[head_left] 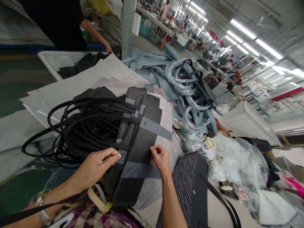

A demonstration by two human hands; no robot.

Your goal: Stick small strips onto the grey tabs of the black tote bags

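Observation:
A stack of dark grey bag panels [150,139] lies before me, crossed by flat blue-grey strips [155,127] with small dark marks. Long black handles [95,110] loop out to the left of the stack. My left hand [99,166] is closed in a pinch over one lower strip, with a tiny whitish bit at its fingertips that is too small to name. Beside the right edge of the top panel, my right hand [161,156] has thumb and forefinger pressed together. Whatever they may hold is hidden.
Pale sheets [78,85] and striped wrapping lie beneath the stack. Blue bag parts with plastic-wrapped handles [178,76] are heaped behind. A dark patterned bag [190,186] and clear plastic [235,158] lie to the right. Another person's hand [108,49] touches the sheets' far edge.

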